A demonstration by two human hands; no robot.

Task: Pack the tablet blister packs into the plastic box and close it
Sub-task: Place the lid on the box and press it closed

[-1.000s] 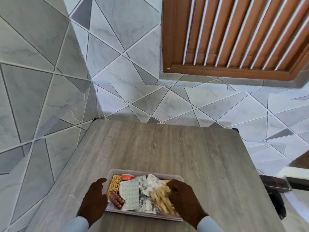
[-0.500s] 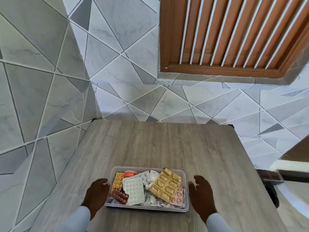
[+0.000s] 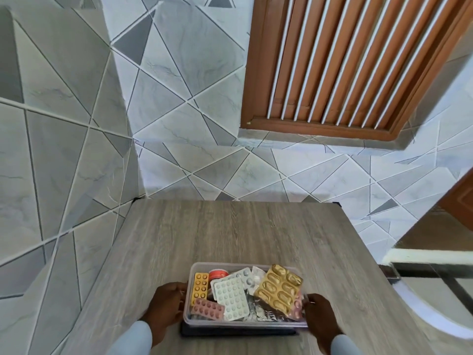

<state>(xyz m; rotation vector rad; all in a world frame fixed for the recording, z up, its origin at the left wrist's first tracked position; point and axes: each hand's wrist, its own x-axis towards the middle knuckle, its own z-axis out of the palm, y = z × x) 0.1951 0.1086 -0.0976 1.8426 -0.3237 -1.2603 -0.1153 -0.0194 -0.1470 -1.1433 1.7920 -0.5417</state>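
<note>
Grey wood-grain table [image 3: 230, 234] is sitting against tiled walls. I am gripping the clear plastic box [image 3: 245, 267] at its ends, left hand [image 3: 166, 307] and right hand [image 3: 320, 316]; blister packs [image 3: 231, 295] are lying inside, gold pack [image 3: 280, 288] topmost.

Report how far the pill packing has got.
Done: the blister packs, gold one on top, lie in the plastic box. In hand: the left hand and right hand grip its ends. Left: closing; no lid on it.
</note>
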